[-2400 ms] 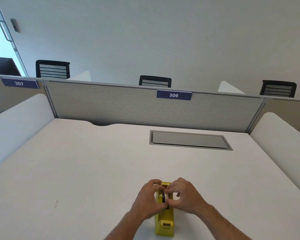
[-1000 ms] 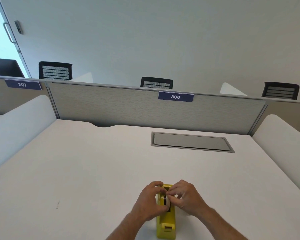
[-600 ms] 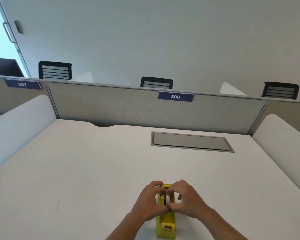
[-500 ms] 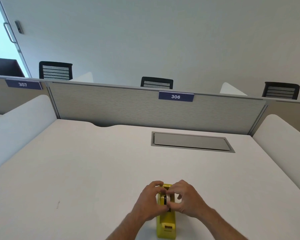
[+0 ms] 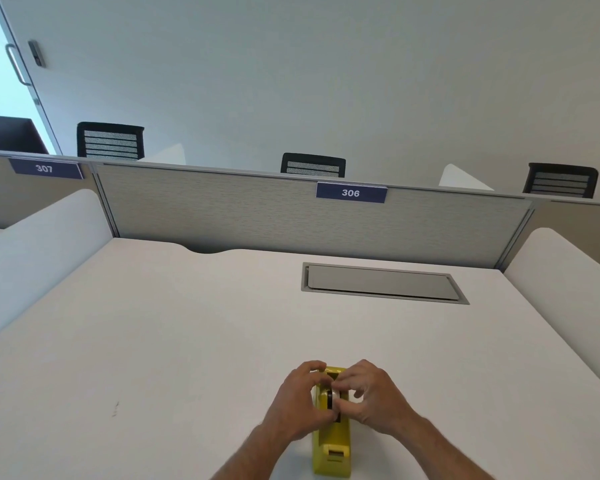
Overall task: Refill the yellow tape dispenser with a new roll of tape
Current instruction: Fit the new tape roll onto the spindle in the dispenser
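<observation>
From the head view, the only one we have, we see the yellow tape dispenser standing on the white desk near its front edge, its cutter end toward us, and the roll of tape sitting upright in the dispenser's cradle between our two hands. The risks come first: the roll looks only partly seated, so if we push unevenly its hub could miss the slots on one side and sit crooked, and then the tape would drag or jam when pulled. The dispenser rests free on a smooth surface, so a sideways press could also slide or tip it. We cannot tell where the loose end of the tape is; if it is stuck down on the roll or faces the wrong way, it will not feed to the cutter. As for pose, both forearms come in from the bottom edge and converge over the dispenser. Our left hand curls around the left side of the roll, fingers bent over the top, thumb low against the yellow body. Our right hand mirrors it, thumb and forefinger pinching the roll's right face, the other fingers loosely curled. A grey cable hatch lies well apart, farther back.
</observation>
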`<state>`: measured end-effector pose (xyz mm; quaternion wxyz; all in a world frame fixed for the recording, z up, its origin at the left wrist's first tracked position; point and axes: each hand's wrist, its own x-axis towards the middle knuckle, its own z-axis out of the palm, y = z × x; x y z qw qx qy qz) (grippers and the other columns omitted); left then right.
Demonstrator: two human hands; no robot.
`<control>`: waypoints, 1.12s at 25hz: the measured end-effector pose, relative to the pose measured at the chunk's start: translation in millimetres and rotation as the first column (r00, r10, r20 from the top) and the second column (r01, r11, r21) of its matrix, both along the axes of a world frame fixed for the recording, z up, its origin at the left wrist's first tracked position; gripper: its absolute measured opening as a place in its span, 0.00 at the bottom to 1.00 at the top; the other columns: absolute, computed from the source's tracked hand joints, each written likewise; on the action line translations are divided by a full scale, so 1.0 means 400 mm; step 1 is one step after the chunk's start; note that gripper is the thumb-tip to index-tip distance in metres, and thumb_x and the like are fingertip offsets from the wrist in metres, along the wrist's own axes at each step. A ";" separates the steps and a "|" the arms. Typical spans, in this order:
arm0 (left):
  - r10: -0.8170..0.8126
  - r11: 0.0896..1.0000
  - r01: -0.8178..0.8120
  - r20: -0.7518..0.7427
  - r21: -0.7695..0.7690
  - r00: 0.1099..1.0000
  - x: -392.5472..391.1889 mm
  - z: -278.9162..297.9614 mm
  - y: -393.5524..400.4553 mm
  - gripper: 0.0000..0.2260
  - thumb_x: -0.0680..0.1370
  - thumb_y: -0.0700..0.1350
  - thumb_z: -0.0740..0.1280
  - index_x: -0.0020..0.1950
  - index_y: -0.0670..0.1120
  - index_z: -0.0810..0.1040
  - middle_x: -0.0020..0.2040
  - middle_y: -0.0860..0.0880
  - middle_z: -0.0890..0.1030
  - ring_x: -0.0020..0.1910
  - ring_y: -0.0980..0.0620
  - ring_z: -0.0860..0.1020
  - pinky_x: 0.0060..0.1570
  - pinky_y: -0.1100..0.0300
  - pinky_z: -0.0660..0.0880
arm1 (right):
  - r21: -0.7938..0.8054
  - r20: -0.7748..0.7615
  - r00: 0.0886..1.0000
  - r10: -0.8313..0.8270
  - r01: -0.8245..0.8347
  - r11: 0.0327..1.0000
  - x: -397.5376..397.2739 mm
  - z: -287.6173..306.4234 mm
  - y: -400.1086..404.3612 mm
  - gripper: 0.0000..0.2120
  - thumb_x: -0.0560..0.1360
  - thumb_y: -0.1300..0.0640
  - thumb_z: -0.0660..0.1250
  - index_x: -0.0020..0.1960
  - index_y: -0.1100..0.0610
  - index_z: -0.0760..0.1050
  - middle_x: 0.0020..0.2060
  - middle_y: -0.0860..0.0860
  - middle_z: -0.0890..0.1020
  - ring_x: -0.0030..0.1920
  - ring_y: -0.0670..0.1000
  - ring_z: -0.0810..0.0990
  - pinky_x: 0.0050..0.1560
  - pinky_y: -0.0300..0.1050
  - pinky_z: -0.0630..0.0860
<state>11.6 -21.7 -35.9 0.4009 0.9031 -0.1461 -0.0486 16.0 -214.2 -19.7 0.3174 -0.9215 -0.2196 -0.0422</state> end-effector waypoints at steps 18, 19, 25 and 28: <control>-0.009 1.000 0.009 -0.029 -0.010 1.000 0.003 0.006 0.002 0.24 0.66 0.57 0.77 0.61 0.58 0.80 0.71 0.61 0.70 0.68 0.58 0.70 0.66 0.55 0.75 | -0.059 0.020 1.000 0.003 -0.001 0.998 -0.007 0.002 0.000 0.16 0.66 0.44 0.72 0.54 0.43 0.82 0.46 0.36 0.83 0.51 0.43 0.74 0.41 0.42 0.79; -0.007 1.000 0.007 -0.031 -0.008 0.999 0.002 0.006 0.002 0.24 0.66 0.58 0.77 0.61 0.58 0.80 0.71 0.61 0.70 0.67 0.59 0.70 0.66 0.55 0.75 | -0.051 0.021 1.000 0.005 -0.004 0.999 -0.007 0.002 0.000 0.15 0.67 0.43 0.71 0.54 0.42 0.82 0.46 0.36 0.83 0.51 0.44 0.74 0.41 0.42 0.79; -0.008 1.000 0.008 -0.025 0.008 1.000 0.003 0.009 0.001 0.23 0.67 0.56 0.77 0.61 0.57 0.81 0.71 0.60 0.70 0.67 0.58 0.70 0.66 0.54 0.75 | -0.040 0.038 0.999 -0.008 0.009 0.999 -0.008 0.000 -0.004 0.12 0.71 0.43 0.70 0.53 0.43 0.83 0.46 0.36 0.83 0.52 0.42 0.75 0.42 0.41 0.80; -0.010 1.000 0.010 -0.031 0.017 0.999 0.003 0.015 0.000 0.23 0.67 0.56 0.78 0.61 0.57 0.81 0.72 0.60 0.69 0.68 0.57 0.70 0.67 0.53 0.75 | -0.074 0.054 0.999 0.006 -0.002 0.997 -0.012 -0.002 -0.005 0.16 0.69 0.41 0.71 0.55 0.42 0.82 0.48 0.36 0.82 0.52 0.40 0.73 0.43 0.38 0.79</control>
